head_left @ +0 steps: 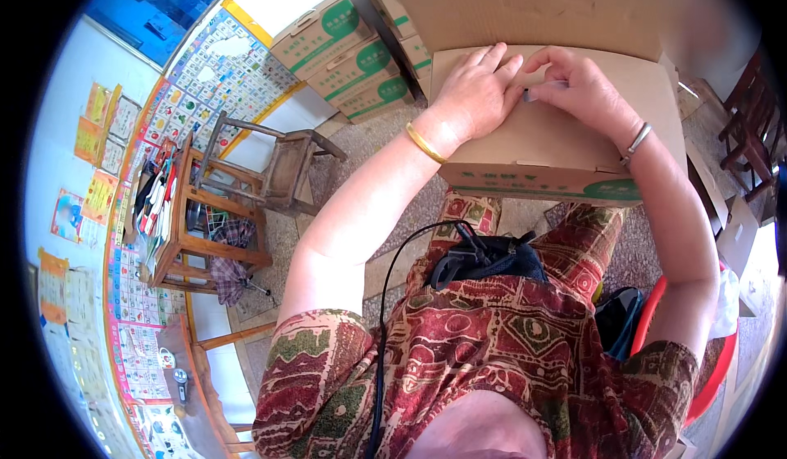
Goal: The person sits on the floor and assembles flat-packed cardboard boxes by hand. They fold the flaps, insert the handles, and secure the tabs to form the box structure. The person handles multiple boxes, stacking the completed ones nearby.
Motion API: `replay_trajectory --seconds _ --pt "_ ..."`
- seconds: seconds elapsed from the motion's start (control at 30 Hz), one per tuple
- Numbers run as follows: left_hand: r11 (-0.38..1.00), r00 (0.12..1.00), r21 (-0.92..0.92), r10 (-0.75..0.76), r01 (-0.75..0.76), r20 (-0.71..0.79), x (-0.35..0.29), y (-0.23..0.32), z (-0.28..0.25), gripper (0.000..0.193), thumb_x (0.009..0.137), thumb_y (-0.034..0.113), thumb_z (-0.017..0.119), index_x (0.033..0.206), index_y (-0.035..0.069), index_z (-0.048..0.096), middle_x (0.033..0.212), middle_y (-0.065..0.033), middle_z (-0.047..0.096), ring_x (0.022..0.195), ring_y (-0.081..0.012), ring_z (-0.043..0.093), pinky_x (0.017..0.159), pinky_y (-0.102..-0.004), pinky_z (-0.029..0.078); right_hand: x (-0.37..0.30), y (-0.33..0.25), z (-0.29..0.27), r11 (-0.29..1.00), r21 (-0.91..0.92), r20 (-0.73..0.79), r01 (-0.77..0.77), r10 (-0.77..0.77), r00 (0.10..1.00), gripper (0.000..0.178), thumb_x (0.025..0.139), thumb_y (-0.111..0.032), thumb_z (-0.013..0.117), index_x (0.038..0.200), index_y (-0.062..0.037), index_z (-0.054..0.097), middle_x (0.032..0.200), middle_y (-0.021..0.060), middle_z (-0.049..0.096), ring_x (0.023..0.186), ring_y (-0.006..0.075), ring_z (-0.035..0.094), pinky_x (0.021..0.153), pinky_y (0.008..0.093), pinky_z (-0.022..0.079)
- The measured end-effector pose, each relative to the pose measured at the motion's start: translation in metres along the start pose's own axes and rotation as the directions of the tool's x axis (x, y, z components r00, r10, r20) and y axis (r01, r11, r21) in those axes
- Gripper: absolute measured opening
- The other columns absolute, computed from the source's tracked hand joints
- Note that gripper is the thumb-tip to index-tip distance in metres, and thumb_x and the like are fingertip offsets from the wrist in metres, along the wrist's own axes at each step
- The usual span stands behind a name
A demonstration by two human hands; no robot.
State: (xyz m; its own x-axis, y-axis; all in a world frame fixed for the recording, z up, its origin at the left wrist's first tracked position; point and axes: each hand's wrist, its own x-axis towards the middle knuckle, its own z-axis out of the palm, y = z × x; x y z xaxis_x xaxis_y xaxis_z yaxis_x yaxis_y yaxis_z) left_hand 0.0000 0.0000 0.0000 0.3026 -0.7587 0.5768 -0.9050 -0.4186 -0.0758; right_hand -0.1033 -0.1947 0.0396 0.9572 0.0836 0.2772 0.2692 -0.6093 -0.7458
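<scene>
A brown cardboard box (566,143) with green print along its near side sits in front of me. My left hand (477,92) rests on its top with the fingers stretched out, near the far left part. Close beside it, almost touching, my right hand (578,86) has its thumb and forefinger curled together in a pinch. A tiny dark grey spot shows by the thumb tip; I cannot tell whether it is a held thing. A tall cardboard panel (525,4) rises behind the box top.
Green-printed cartons (344,57) are stacked at the far left. A wooden chair (288,164) and a wooden table (215,250) with a plaid umbrella (231,274) stand at left. A red basin (652,320) is near my right elbow. A black pouch (484,261) lies at my waist.
</scene>
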Motion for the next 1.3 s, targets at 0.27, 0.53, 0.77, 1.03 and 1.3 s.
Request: replay_trajectory --seconds 0.27,0.53,0.77,1.03,1.3 --pt "0.999 0.998 0.037 0.042 -0.040 -0.056 -0.023 0.033 -0.051 0.055 0.087 0.033 0.066 0.133 0.004 0.057 0.141 -0.0226 0.051 0.132 -0.0358 0.047 0.109 -0.0482 0.036 -0.050 -0.028 0.019 0.974 0.201 -0.187 0.103 -0.065 0.980 0.028 0.086 -0.017 0.075 0.109 -0.0079 0.062 0.065 -0.0013 0.059 0.061 0.0044 0.049 0.056 0.0236 0.042" --pt "0.991 0.989 0.007 0.131 -0.130 -0.072 -0.002 0.022 -0.064 0.054 0.089 0.027 0.066 0.134 0.000 0.053 0.138 -0.0279 0.050 0.120 -0.0453 0.051 0.101 -0.0492 0.043 -0.030 -0.060 0.001 0.951 0.283 -0.097 -0.127 0.160 0.982 0.017 0.095 -0.011 0.067 0.108 -0.0026 0.059 0.076 -0.0013 0.062 0.066 0.0012 0.051 0.057 0.0169 0.039" --pt "0.986 0.991 -0.156 0.075 -0.057 0.111 -0.022 0.017 -0.044 0.064 0.089 0.034 0.067 0.136 -0.005 0.048 0.142 -0.0293 0.044 0.125 -0.0463 0.046 0.103 -0.0526 0.039 -0.037 -0.036 0.020 0.949 0.265 0.023 -0.172 0.172 0.985 0.020 0.093 -0.010 0.068 0.110 -0.0048 0.059 0.075 -0.0036 0.061 0.067 0.0015 0.051 0.060 0.0190 0.041" --pt "0.984 0.976 -0.162 -0.037 0.073 0.217 -0.031 0.045 -0.065 0.063 0.086 0.029 0.068 0.139 0.001 0.049 0.139 -0.0191 0.049 0.123 -0.0405 0.046 0.106 -0.0478 0.038 -0.066 -0.043 0.030 0.997 0.047 0.009 0.067 -0.067 0.998 0.011 0.087 -0.010 0.065 0.097 -0.0149 0.064 0.073 0.0118 0.066 0.066 0.0304 0.068 0.058 0.0389 0.055" --pt "0.957 0.895 -0.074 -0.233 0.280 0.381 -0.054 0.052 -0.103 0.072 0.079 0.023 0.074 0.143 0.002 0.046 0.144 -0.0175 0.044 0.126 -0.0373 0.042 0.108 -0.0466 0.037 -0.052 -0.046 0.048 0.931 0.242 0.075 0.275 -0.300 0.951 0.017 0.079 -0.001 0.070 0.092 -0.0068 0.060 0.072 0.0088 0.064 0.064 0.0308 0.064 0.061 0.0413 0.053"
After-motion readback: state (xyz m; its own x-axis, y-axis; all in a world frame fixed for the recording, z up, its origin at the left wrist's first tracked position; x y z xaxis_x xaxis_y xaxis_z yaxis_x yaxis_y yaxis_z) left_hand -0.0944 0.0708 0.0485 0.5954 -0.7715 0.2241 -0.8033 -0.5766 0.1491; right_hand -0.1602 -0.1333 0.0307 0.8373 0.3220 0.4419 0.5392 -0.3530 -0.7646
